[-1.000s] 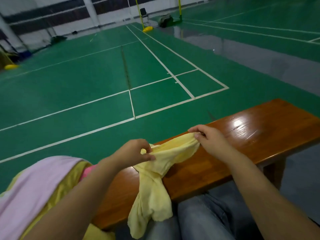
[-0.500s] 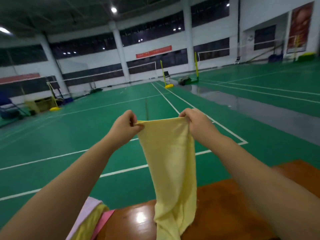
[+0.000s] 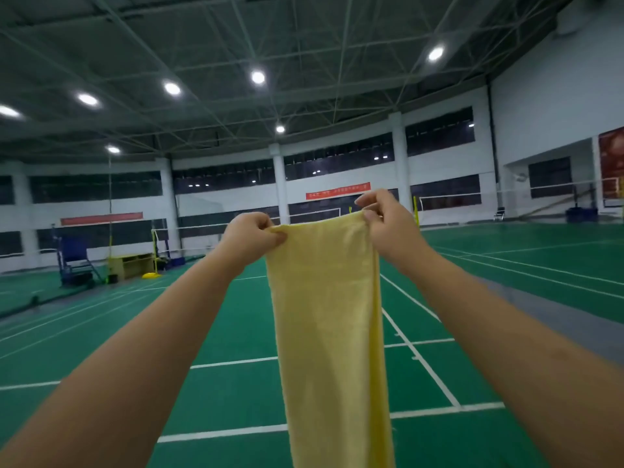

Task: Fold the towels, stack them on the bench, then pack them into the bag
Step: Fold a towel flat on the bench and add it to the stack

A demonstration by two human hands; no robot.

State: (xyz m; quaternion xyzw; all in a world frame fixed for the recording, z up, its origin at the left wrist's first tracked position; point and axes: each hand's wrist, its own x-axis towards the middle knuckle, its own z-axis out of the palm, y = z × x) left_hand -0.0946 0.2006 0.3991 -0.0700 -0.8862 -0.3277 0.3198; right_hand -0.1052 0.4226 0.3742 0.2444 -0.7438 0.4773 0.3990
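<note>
Lower end of the yellow towel [image 3: 329, 315] cut off by the bottom edge.

Indoor badminton hall: green courts [image 3: 236, 332] with white lines [image 3: 418, 359], nets [image 3: 189, 228] on yellow posts [image 3: 415, 211], truss roof [image 3: 270, 35] with floodlights [image 3: 258, 77].

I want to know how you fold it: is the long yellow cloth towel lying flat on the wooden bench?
No, the long yellow cloth towel hangs in the air, pinched at its top corners by the left hand and the right hand.

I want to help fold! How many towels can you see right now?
1. The yellow towel hangs in front, its top corners pinched by the left hand and right hand. Others may be out of view below.
</note>
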